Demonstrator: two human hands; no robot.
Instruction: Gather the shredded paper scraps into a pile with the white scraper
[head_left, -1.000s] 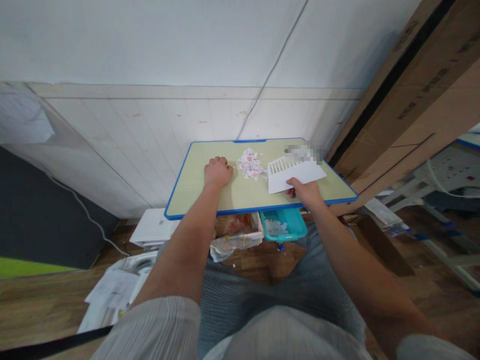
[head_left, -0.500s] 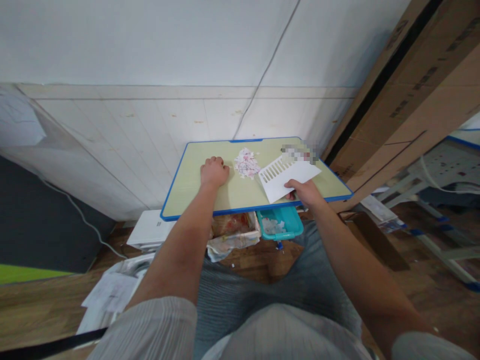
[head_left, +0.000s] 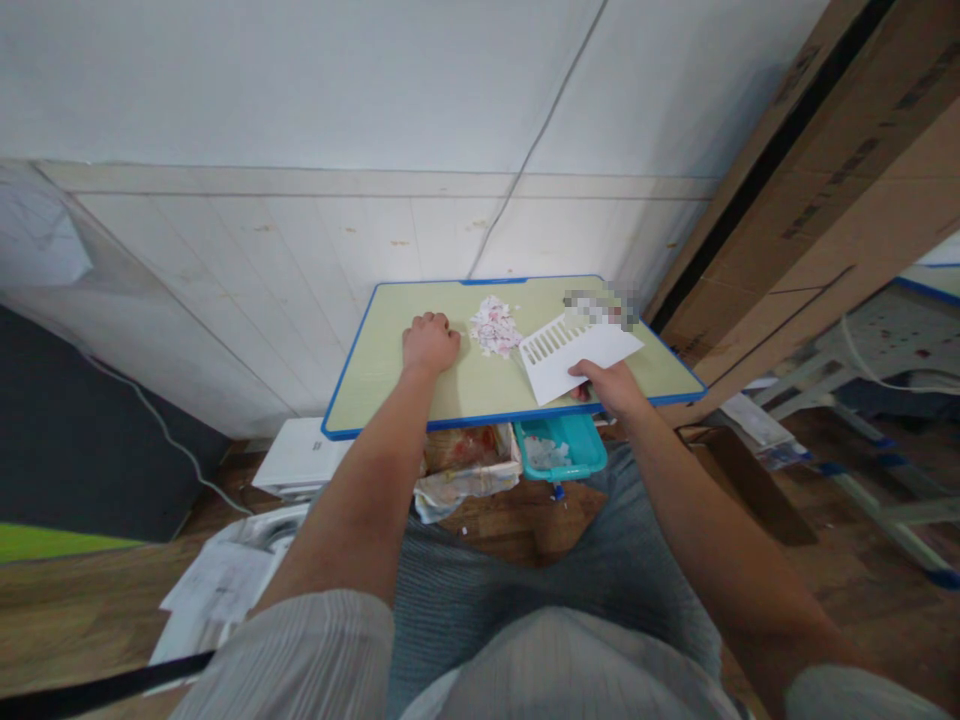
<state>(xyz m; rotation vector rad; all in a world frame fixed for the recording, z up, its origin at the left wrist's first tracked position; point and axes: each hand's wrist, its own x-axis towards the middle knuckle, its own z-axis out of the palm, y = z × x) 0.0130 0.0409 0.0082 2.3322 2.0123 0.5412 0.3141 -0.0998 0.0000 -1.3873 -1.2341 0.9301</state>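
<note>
My left hand [head_left: 431, 342] rests on the pale yellow, blue-edged table [head_left: 367, 385], its fingers curled into a fist. Just right of it lies a pile of small white and pinkish paper scraps [head_left: 495, 326]. My right hand [head_left: 604, 385] grips a flat white slotted sheet [head_left: 559, 377] by its near edge, thumb on top and the other fingers mostly hidden underneath. A row of long slots runs along the sheet's far left side, facing the scraps. Beyond the sheet, a blurred patch [head_left: 600, 305] hides some things on the table.
Below the table's front edge are a teal basket [head_left: 592, 460] with white scraps in it and a lined box [head_left: 514, 465]. Tall cardboard [head_left: 750, 270] stands on the right. A white wall [head_left: 300, 240] with a hanging cable backs the table. Papers [head_left: 221, 580] lie at lower left.
</note>
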